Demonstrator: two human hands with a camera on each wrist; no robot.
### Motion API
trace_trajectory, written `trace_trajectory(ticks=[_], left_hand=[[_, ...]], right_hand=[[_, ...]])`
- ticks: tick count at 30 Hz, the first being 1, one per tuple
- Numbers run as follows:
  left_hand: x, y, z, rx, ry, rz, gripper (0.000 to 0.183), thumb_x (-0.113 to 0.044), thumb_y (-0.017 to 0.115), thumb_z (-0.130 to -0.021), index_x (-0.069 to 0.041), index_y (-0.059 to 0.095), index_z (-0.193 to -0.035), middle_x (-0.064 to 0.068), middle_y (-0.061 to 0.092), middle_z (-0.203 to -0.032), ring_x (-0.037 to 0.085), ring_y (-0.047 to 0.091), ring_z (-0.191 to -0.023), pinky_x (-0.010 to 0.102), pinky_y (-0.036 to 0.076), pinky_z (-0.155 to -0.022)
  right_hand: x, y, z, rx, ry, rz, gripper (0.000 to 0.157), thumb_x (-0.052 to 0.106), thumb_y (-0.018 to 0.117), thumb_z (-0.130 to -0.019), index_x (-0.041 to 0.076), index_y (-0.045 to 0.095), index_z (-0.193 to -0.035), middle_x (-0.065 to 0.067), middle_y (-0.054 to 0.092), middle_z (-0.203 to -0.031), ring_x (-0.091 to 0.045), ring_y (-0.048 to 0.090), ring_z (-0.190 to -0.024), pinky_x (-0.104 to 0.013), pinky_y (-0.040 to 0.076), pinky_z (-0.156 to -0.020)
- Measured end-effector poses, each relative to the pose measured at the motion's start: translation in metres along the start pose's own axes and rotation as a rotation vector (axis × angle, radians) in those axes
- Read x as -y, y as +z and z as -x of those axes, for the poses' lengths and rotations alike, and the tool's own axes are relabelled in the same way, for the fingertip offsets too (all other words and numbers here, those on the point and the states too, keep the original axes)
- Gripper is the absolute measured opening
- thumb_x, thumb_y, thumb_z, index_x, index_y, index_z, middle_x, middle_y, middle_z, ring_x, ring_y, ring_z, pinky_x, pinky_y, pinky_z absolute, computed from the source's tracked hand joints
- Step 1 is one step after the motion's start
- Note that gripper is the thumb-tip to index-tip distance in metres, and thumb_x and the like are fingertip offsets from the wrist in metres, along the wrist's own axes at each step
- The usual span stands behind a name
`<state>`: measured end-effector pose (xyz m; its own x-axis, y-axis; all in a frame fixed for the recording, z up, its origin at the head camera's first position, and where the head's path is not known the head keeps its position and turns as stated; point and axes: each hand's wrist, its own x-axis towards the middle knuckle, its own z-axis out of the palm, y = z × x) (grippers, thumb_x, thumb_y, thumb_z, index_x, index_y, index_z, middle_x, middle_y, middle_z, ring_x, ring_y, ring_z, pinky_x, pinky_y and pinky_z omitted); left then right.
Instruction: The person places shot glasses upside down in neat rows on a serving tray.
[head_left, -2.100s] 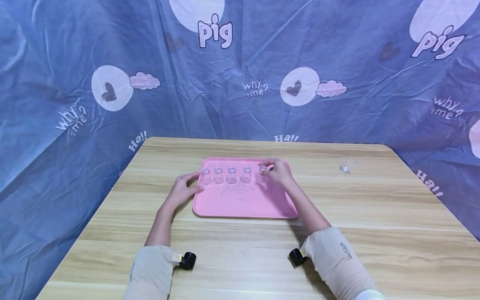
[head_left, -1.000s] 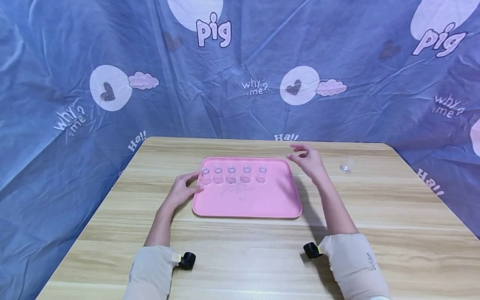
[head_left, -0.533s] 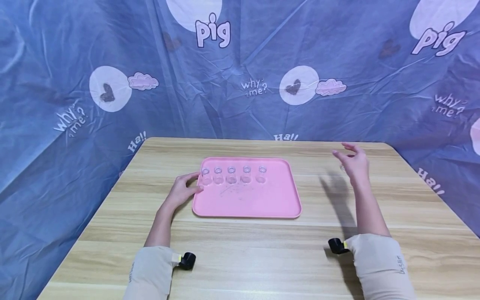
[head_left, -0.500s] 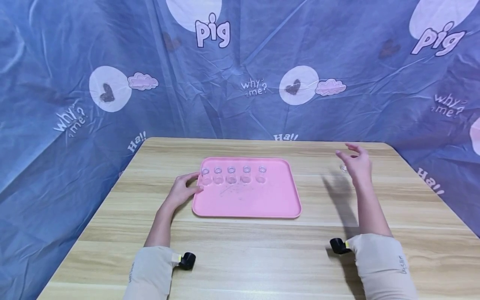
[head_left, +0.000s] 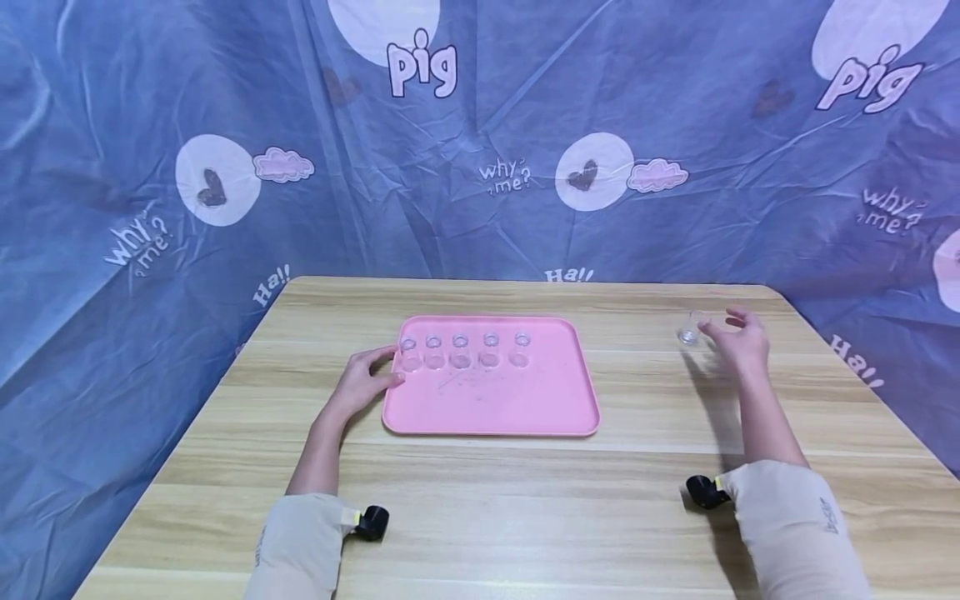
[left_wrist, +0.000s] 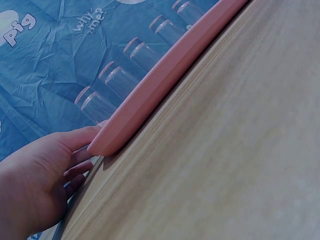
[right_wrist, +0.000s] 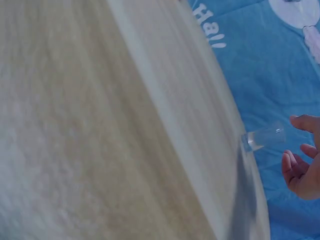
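Several small clear shot glasses (head_left: 461, 352) stand in a row along the back of the pink tray (head_left: 491, 408). Their thick bases appear to face up, so they look upside down. My left hand (head_left: 363, 380) holds the tray's left edge, thumb over the rim, next to the leftmost glass (left_wrist: 99, 106). Off the tray, at the far right of the table, a single shot glass (head_left: 688, 331) stands with its thick base down. Beside it is my right hand (head_left: 738, 344), thumb and fingers apart. In the right wrist view a gap shows between the fingertips and this glass.
A wooden table (head_left: 480, 517) bears everything, its rounded back corners near a blue printed cloth (head_left: 420, 200). Bare wood lies between the tray and the single glass. Water drops or marks (head_left: 468, 379) dot the tray's middle. Black wrist cameras stick out from both sleeves.
My right hand has let go of the rightmost glass on the tray and moved right, to beside the single glass. The left hand has stayed at the tray's edge.
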<state>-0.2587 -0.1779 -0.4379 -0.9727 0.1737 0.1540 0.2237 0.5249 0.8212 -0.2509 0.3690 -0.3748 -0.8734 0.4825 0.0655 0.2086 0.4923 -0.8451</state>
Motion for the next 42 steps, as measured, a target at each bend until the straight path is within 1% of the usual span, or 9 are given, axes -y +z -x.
trace_trajectory(ticks=[11,17,21,24,27,30,33,36,42], left_hand=[[-0.004,0.000,0.002,-0.009,0.014,-0.002,0.054,-0.008,0.070,-0.078,0.003,0.050,-0.127,0.022,0.053,-0.123,0.038,0.038,-0.122,0.047,0.022,-0.105],[-0.005,0.000,0.002,-0.011,0.001,-0.028,0.055,-0.010,0.070,-0.078,0.002,0.050,-0.128,0.021,0.053,-0.124,0.038,0.035,-0.122,0.049,0.019,-0.105],[-0.005,0.000,0.002,-0.009,-0.002,-0.018,0.055,-0.009,0.070,-0.078,0.002,0.050,-0.128,0.021,0.053,-0.124,0.037,0.036,-0.122,0.048,0.020,-0.105],[-0.004,0.000,0.001,-0.007,-0.002,-0.004,0.055,-0.008,0.070,-0.078,0.002,0.050,-0.128,0.021,0.053,-0.123,0.036,0.038,-0.122,0.046,0.022,-0.105],[-0.003,0.001,0.001,-0.006,-0.001,0.002,0.055,-0.007,0.070,-0.078,0.003,0.050,-0.128,0.021,0.053,-0.123,0.036,0.038,-0.122,0.046,0.022,-0.105],[-0.004,0.001,0.002,-0.007,0.000,0.003,0.054,-0.007,0.070,-0.078,0.003,0.050,-0.128,0.021,0.053,-0.123,0.036,0.038,-0.122,0.046,0.022,-0.105],[-0.004,0.001,0.003,-0.008,0.004,0.002,0.054,-0.007,0.070,-0.078,0.003,0.050,-0.127,0.022,0.053,-0.123,0.037,0.038,-0.121,0.046,0.024,-0.105],[-0.005,0.001,0.003,-0.008,0.003,0.001,0.054,-0.007,0.070,-0.078,0.003,0.050,-0.127,0.022,0.053,-0.123,0.037,0.038,-0.121,0.046,0.024,-0.105],[-0.004,0.001,0.002,-0.008,0.006,-0.002,0.055,-0.007,0.070,-0.077,0.003,0.050,-0.128,0.022,0.053,-0.123,0.037,0.038,-0.121,0.047,0.022,-0.105]], right_hand=[[-0.013,0.009,-0.007,0.071,0.010,-0.012,0.070,0.027,0.058,-0.088,-0.003,0.024,-0.141,-0.026,0.031,-0.140,-0.041,0.038,-0.119,-0.046,0.033,-0.100],[-0.015,0.013,-0.009,0.093,0.000,0.040,0.067,0.025,0.057,-0.089,-0.006,0.024,-0.140,-0.029,0.033,-0.138,-0.040,0.041,-0.116,-0.045,0.035,-0.098],[-0.017,0.016,-0.010,0.109,0.006,0.054,0.067,0.023,0.058,-0.089,-0.008,0.025,-0.139,-0.030,0.034,-0.136,-0.015,0.058,-0.084,-0.027,0.049,-0.081],[-0.019,0.018,-0.011,0.107,0.003,0.025,0.066,0.020,0.059,-0.088,-0.009,0.026,-0.137,-0.030,0.035,-0.135,0.007,0.048,-0.061,-0.013,0.048,-0.061],[-0.020,0.019,-0.011,0.095,-0.004,0.016,0.066,0.020,0.060,-0.087,-0.009,0.028,-0.136,-0.030,0.036,-0.134,0.013,0.042,-0.055,-0.009,0.045,-0.057],[-0.021,0.022,-0.012,0.081,-0.004,0.046,0.064,0.023,0.060,-0.087,-0.008,0.031,-0.135,-0.028,0.040,-0.132,0.007,0.047,-0.063,-0.016,0.046,-0.069],[-0.022,0.024,-0.012,0.068,0.008,0.082,0.062,0.025,0.060,-0.087,-0.007,0.034,-0.134,-0.027,0.042,-0.131,-0.015,0.055,-0.088,-0.030,0.042,-0.087],[-0.022,0.026,-0.012,0.064,0.020,0.084,0.061,0.025,0.059,-0.088,-0.007,0.035,-0.134,-0.027,0.043,-0.131,-0.034,0.044,-0.111,-0.042,0.034,-0.097],[-0.023,0.030,-0.013,0.064,0.024,0.095,0.057,0.024,0.058,-0.088,-0.010,0.039,-0.129,-0.028,0.046,-0.124,-0.036,0.043,-0.109,-0.043,0.036,-0.094]])
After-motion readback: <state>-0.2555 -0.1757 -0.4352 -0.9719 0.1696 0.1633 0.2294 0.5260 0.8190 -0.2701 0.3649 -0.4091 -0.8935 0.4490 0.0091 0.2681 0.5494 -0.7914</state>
